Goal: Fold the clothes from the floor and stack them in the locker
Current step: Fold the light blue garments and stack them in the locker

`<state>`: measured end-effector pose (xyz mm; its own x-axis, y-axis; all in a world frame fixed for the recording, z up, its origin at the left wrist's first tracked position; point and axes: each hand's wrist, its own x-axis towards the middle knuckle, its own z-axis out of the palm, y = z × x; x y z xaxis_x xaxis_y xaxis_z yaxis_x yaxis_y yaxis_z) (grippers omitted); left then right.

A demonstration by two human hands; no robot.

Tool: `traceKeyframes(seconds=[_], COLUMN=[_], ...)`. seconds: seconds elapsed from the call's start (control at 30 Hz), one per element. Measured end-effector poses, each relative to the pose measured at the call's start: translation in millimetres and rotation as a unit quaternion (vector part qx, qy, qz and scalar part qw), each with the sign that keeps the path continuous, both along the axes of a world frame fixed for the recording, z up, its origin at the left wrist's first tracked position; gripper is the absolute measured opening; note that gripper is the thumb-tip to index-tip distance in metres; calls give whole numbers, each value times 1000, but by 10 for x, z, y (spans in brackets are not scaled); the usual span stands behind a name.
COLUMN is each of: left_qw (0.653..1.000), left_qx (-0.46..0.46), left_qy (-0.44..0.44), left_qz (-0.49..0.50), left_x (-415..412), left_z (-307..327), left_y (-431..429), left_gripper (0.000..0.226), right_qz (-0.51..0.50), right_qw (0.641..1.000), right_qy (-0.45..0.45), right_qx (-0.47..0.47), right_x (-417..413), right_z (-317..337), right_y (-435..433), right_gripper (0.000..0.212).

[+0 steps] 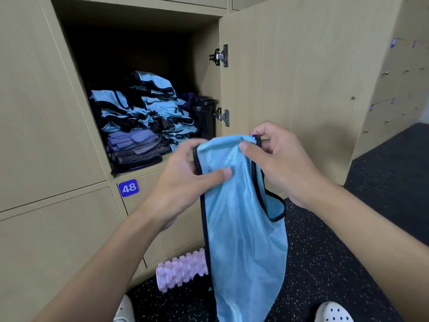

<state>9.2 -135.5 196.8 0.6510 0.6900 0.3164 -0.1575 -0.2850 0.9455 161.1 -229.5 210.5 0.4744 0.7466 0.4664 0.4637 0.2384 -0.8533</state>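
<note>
Floor and lockers: speckled black rubber floor (pixel 325 263) runs along a wall of pale wooden lockers; the open locker (pixel 139 19) stands above number plate 48 (pixel 128 188), its door (pixel 290 77) swung out to the right.
Blue mesh bib: the blue mesh bib (pixel 243 228) is held in the air in front of the locker, below and to the right of the opening, not yet folded.
Long axis: it hangs straight down from the hands, black-trimmed top edge uppermost, lower end running out of view between the white clogs (pixel 334 312).
Left hand: the left hand (pixel 185 180) grips the bib's left trimmed edge, thumb pressed flat on the front of the cloth, fingers curled behind it.
Right hand: the right hand (pixel 278 159) pinches the top edge between thumb and curled fingers, a little higher than the left.
Bib relative to fingers: the cloth falls below both grips, so halving it probably calls for raising the lower end or laying it flat.
Nearer hand: the left hand lies closer to the opening, which sits up and to its left.
Inside the locker: a stack of blue bibs (pixel 148 108) leans unevenly beside folded purple and grey garments (pixel 134 147); a black canister (pixel 204 115) stands at the right wall.
Stacking risk: the uneven stack looks liable to slide when another bib lands on it.
Elsewhere: a pink foam roller (pixel 181 270) lies on the floor against the lockers.
</note>
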Motion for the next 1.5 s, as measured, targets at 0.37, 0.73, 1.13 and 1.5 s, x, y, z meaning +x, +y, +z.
traceKeyframes(seconds=[0.37, 0.73, 1.13, 1.5], left_qw=[981, 983, 990, 980], left_qx=[-148, -155, -134, -181], left_qy=[-109, -66, -31, -65], left_qz=[68, 72, 43, 52], left_x=[-36, 1, 0, 19], left_z=[86, -106, -104, -229], left_y=[80, 57, 21, 32], left_gripper=[22, 77, 85, 110], right_qz=[104, 94, 26, 36], right_qw=[981, 973, 984, 977], right_qy=[46, 85, 127, 201], right_qx=[-159, -193, -123, -69], right_x=[50, 203, 264, 193], right_z=[-100, -68, -77, -241], right_y=[-44, -60, -72, 68], right_gripper=[57, 106, 77, 93])
